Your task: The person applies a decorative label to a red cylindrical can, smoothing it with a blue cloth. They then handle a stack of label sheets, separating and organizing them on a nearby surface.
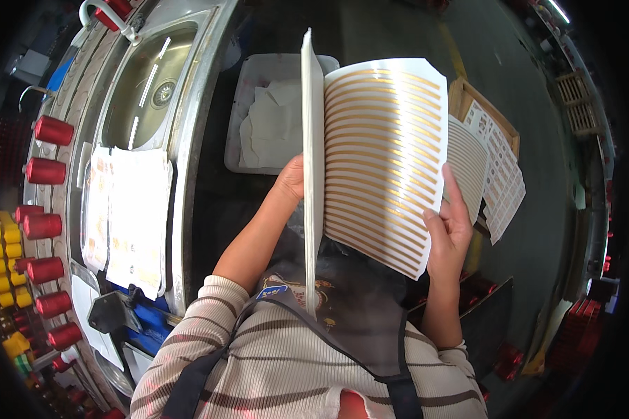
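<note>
A thin white stack of sheets, seen almost edge-on, stands upright in front of my body. My left hand grips it from its left side, the fingertips hidden behind it. Just right of the stack is a glossy white sheet with gold stripes, bowed into a curve. My right hand pinches this sheet at its right edge, thumb on the striped face and fingers at the edge. Whether the striped sheet is joined to the stack along its left side, I cannot tell.
At the left is a metal sink, with printed sheets on the counter below it. Red spools line the far left. A white tub holds pale paper scraps. Right of my hand, a wooden tray bears more printed sheets.
</note>
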Available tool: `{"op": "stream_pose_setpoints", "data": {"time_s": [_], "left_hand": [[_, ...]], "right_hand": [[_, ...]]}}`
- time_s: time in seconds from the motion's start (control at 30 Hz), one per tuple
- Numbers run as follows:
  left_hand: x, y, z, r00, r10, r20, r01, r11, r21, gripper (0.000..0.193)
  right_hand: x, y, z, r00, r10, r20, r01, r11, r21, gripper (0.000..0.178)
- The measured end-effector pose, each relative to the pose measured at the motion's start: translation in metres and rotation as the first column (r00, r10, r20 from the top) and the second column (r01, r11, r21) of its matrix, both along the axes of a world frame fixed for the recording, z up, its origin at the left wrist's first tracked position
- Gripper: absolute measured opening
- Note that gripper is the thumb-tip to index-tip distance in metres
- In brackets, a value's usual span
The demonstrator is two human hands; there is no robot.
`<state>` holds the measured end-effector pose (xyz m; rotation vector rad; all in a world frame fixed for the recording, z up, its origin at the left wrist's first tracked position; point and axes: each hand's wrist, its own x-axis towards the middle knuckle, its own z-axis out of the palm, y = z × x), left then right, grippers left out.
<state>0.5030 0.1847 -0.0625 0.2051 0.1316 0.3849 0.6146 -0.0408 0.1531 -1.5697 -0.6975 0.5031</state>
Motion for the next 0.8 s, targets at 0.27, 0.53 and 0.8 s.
{"op": "stream_pose_setpoints", "data": {"time_s": [0.27, 0.53, 0.8], "left_hand": [[-0.001, 0.003, 0.012, 0.989, 0.026, -0.144, -0.013, 0.996, 0.086, 0.010], [-0.007, -0.003, 0.018, 0.983, -0.018, -0.183, 0.040, 0.992, 0.122, 0.025], [-0.002, -0.012, 0.013, 0.990, -0.023, -0.140, 0.036, 0.995, 0.090, 0.020]], "right_hand": [[-0.020, 0.009, 0.033, 0.958, 0.286, 0.022, -0.285, 0.958, -0.026, 0.033], [-0.040, 0.023, 0.012, 0.960, 0.270, 0.072, -0.270, 0.963, -0.007, 0.026], [-0.046, 0.023, 0.013, 0.961, 0.271, -0.054, -0.271, 0.962, -0.002, 0.027]]}}
